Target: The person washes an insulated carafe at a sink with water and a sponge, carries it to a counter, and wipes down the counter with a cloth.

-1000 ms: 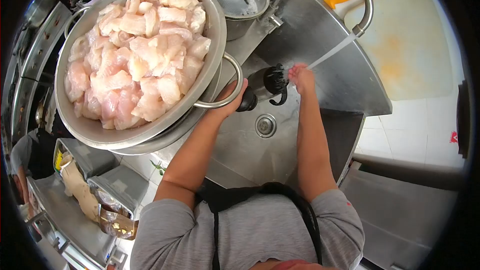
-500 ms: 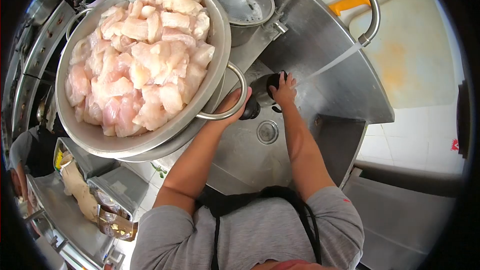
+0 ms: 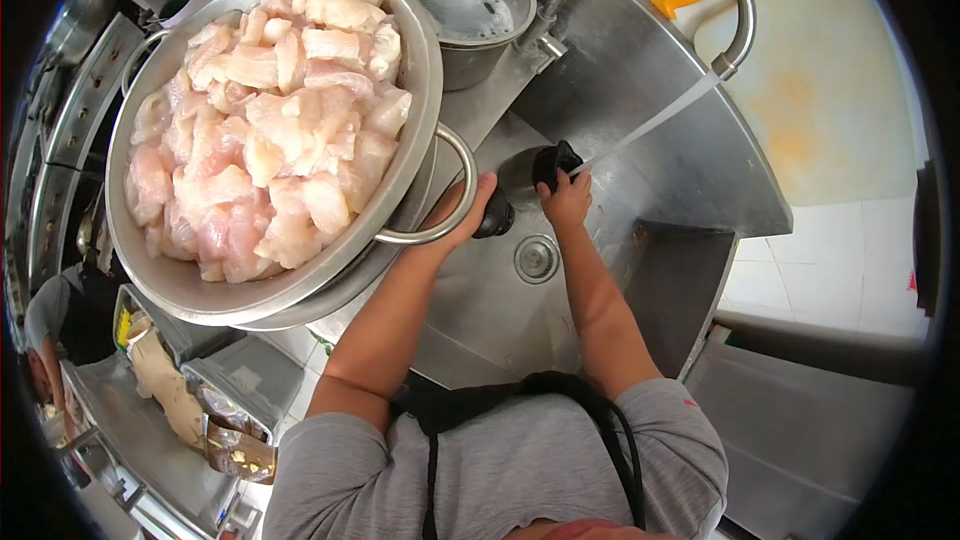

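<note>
Gripping the black-and-metal cylinder (image 3: 518, 174) inside the sink (image 3: 485, 335), the left hand (image 3: 484, 202) wraps its lower black end in the head view; the right hand (image 3: 568, 200) touches the other black end, grip unclear; water (image 3: 650, 125) streams there; a pan (image 3: 425, 90) of raw meat (image 3: 270, 120) stands beside.

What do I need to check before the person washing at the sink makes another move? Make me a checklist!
1. Left hand holding the dark container: ok.
2. Right hand touching the container's black top: ok.
3. Water stream running down to the right hand: ok.
4. Drain not covered by anything: ok.
5. Big pan of raw meat pieces away from the stream: ok.
6. Inside of the container clean: cannot tell, it's hidden.
</note>
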`<action>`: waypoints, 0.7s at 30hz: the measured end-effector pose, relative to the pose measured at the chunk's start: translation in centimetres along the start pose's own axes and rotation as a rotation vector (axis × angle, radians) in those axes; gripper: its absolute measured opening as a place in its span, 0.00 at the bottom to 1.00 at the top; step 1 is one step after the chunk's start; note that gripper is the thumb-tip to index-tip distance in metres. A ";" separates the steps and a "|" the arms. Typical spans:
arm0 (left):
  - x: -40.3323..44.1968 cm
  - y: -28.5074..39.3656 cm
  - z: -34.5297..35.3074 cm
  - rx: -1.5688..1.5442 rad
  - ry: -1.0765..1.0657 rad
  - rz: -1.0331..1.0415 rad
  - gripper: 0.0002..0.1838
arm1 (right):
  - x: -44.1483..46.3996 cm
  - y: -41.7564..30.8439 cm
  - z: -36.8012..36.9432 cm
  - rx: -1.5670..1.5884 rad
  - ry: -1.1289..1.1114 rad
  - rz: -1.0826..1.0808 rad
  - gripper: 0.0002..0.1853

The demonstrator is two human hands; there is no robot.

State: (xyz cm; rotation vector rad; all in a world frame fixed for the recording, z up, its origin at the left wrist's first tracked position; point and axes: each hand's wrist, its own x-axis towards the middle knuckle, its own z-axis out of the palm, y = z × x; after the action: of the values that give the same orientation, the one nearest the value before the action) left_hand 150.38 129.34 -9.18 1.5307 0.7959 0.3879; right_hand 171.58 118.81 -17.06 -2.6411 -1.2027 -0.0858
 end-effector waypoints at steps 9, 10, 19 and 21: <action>0.0 0.5 0.0 -0.044 -0.012 -0.018 0.23 | -5.1 2.3 1.0 0.656 -0.118 0.518 0.19; -0.2 1.0 -0.2 -0.059 -0.027 -0.037 0.22 | -5.1 2.4 0.8 0.727 -0.109 0.484 0.17; -0.9 2.3 0.0 -0.178 0.017 0.001 0.23 | 6.2 1.8 -5.5 0.885 -0.473 0.274 0.14; -0.4 2.1 -0.6 -0.193 -0.132 -0.124 0.25 | 8.1 2.3 -3.5 0.552 -0.321 0.049 0.16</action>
State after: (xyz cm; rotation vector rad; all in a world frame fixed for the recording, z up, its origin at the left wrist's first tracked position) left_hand 150.25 129.60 -7.01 1.3064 0.7240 0.2605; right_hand 178.78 122.46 -12.92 -2.2364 -1.0524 0.6095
